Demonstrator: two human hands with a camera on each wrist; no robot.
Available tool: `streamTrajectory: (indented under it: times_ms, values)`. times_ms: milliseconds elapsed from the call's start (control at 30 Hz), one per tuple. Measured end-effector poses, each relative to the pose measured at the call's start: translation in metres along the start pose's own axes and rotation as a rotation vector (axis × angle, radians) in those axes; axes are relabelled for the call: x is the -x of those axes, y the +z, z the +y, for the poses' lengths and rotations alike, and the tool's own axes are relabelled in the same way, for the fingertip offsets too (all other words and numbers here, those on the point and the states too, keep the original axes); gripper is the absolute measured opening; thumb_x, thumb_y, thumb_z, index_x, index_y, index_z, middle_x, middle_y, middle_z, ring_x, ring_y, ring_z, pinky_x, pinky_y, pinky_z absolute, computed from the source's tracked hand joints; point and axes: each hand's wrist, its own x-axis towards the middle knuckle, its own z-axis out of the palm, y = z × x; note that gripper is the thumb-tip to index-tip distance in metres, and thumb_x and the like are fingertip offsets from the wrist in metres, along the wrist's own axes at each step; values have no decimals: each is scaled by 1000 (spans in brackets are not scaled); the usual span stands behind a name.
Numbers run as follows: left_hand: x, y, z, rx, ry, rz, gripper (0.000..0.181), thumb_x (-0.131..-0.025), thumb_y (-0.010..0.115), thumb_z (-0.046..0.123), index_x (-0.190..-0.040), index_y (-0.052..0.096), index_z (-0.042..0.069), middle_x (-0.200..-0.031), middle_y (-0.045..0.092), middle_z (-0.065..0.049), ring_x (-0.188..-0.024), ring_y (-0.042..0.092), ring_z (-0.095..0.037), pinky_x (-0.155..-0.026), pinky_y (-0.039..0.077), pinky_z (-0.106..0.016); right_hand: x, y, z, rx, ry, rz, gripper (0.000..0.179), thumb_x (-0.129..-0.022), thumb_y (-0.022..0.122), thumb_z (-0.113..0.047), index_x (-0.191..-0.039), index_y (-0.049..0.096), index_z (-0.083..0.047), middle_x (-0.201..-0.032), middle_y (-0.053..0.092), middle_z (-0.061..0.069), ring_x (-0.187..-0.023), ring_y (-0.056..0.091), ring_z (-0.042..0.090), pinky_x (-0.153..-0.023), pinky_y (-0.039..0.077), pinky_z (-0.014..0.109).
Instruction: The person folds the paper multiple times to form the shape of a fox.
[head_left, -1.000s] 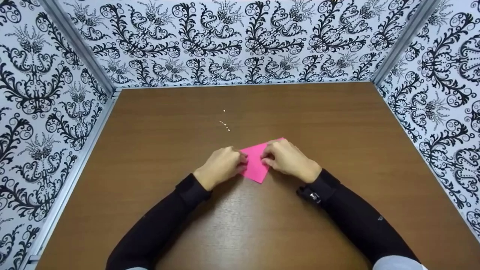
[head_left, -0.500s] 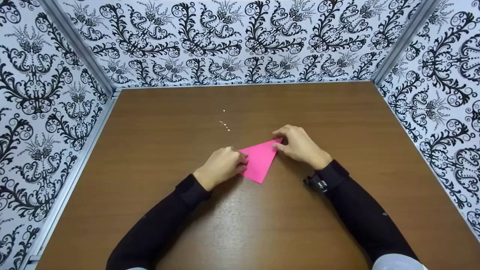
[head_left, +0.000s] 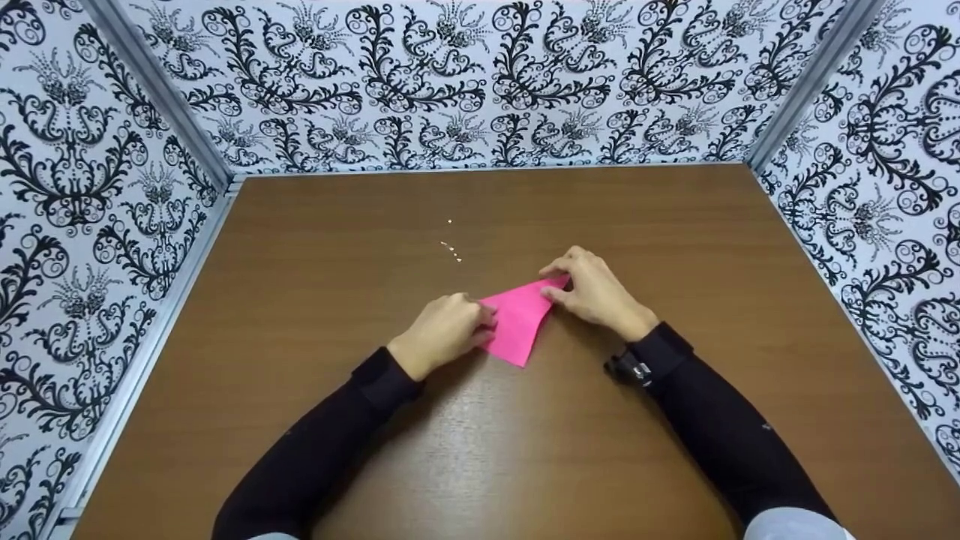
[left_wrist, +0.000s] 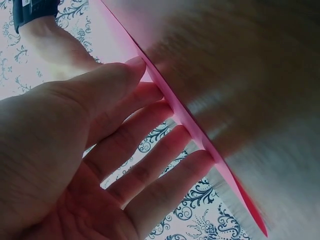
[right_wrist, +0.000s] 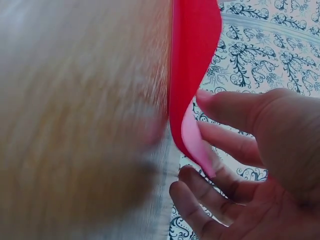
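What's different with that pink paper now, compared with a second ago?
The right hand has slid outward and away from the person, from the middle of the pink paper to its far right corner. Its thumb and fingers now hold that corner, and the paper's right edge, straight before, bends there. The left hand stays on the paper's left side, and the white specks haven't moved.

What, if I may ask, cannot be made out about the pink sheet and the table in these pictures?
- Head view: the pink sheet's left end is hidden by the left hand.
- Head view: the white specks on the table are too small to identify.
- Left wrist view: the top edge cuts off part of the pink sheet.
- Right wrist view: the table's grain is blurred.
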Motion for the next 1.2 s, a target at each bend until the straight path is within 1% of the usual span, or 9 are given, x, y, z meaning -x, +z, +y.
streamTrajectory:
  times_ms: [167,300,400,500,667,700,900,1067,1200]
  values:
    - [1,1,0,-5,-5,3,19,-106,88,19,-90,83,11,-88,80,-2,-85,81,-28,-75,68,-47,2,0,-2,-26,13,60,29,-106,88,-26,-125,88,-5,-110,74,19,-102,68,39,-90,52,47]
    - [1,3,0,-12,-14,-4,21,-106,88,21,-89,81,11,-87,79,-2,-82,79,-25,-74,67,-45,1,-1,-2,-95,82,51,30,-108,86,-34,-125,87,-8,-111,81,16,-98,73,35,-88,54,41]
    - [1,3,0,-14,-15,-6,23,-107,88,21,-88,80,12,-85,78,-2,-79,76,-24,-72,66,-45,1,-2,-3,-203,154,13,34,-107,88,-36,-128,83,-10,-103,83,12,-85,80,27,-75,62,31]
    - [1,3,0,-14,-14,0,23,-107,88,21,-87,79,12,-85,78,-2,-78,76,-24,-72,66,-46,1,-4,-4,-275,199,-11,40,-104,93,-33,-132,79,-9,-92,80,10,-69,78,22,-58,60,26]
    - [0,2,0,-8,-7,12,22,-106,88,21,-88,80,12,-85,79,-2,-78,77,-25,-72,67,-46,0,-6,-3,-322,183,8,54,-98,98,-26,-142,75,-6,-90,79,8,-67,72,13,-60,56,25]
    - [0,2,0,-5,-9,11,22,-107,88,20,-88,80,12,-85,78,-2,-78,77,-25,-72,67,-46,-2,-2,4,-362,155,19,56,-97,99,-28,-142,76,-7,-89,79,5,-67,70,11,-59,54,23]
    - [2,2,-2,11,-17,1,21,-107,87,20,-89,80,13,-84,76,-1,-80,76,-25,-73,67,-46,-1,0,4,-417,152,37,32,-98,98,-27,-125,86,-13,-85,80,5,-67,74,19,-57,53,23]
    - [3,2,-4,15,-11,6,18,-107,87,18,-91,80,12,-85,77,-2,-83,77,-26,-76,69,-47,0,-3,-5,-410,209,26,17,-101,94,-19,-115,88,-10,-94,84,15,-71,79,30,-58,58,23]
    - [3,0,-5,9,-1,22,19,-106,88,18,-90,79,12,-84,78,-2,-81,78,-24,-74,69,-46,-2,-4,-8,-442,225,12,15,-103,92,-17,-115,88,-8,-101,86,17,-70,80,25,-61,65,27]
